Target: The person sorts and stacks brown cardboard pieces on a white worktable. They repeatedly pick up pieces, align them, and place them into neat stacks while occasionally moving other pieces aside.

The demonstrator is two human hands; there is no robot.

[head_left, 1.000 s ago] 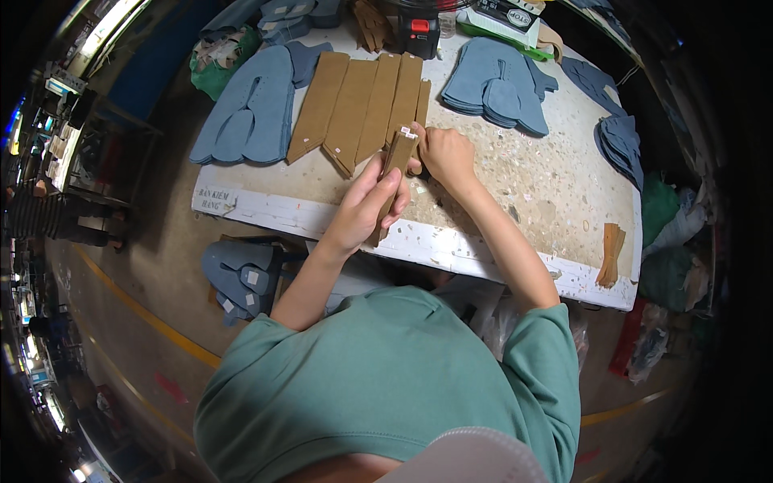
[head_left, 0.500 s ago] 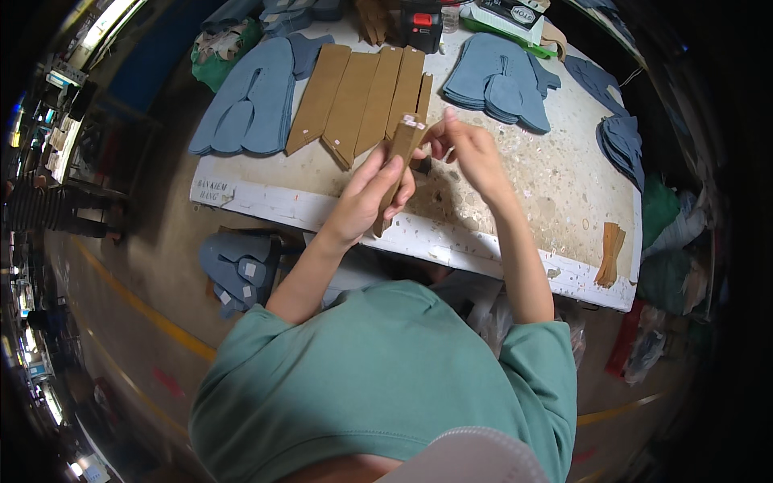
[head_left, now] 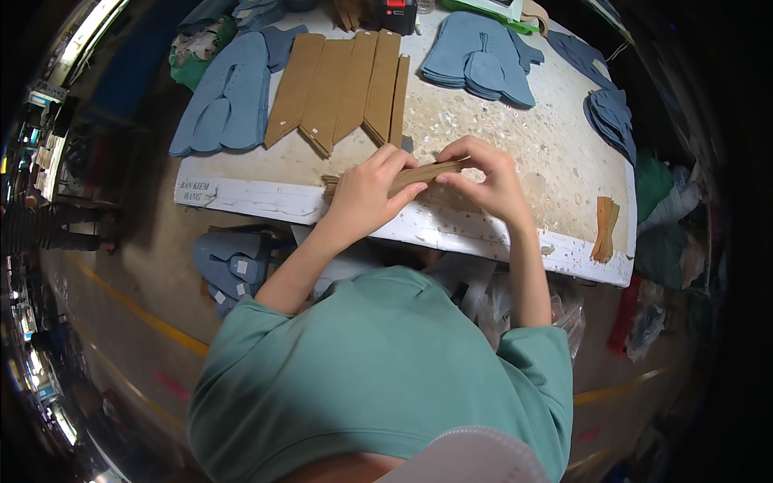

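Near the table's front edge, a bundle of narrow brown strips [head_left: 425,174] lies crosswise between my hands. My left hand [head_left: 366,193] is closed over its left part, with the strip ends sticking out past the palm. At the other end, my right hand [head_left: 489,181] pinches the bundle between thumb and fingers. Just beyond them, wider brown pieces with pointed ends [head_left: 322,80] lie side by side in stacks, a few bearing small white stickers. Blue cut pieces [head_left: 221,97] are piled to their left, and another blue pile [head_left: 479,64] lies to the right.
The white-edged table [head_left: 266,197] has a worn, speckled top. A small brown strip bundle [head_left: 605,229] lies at its right end, near dark blue pieces [head_left: 609,121]. A black and red device [head_left: 394,14] stands at the back. More blue pieces [head_left: 233,262] sit below the left front edge.
The strip bundle has turned from upright to nearly level. My right hand, apart from it earlier, now grips its right end, and my left hand has rolled over the top.
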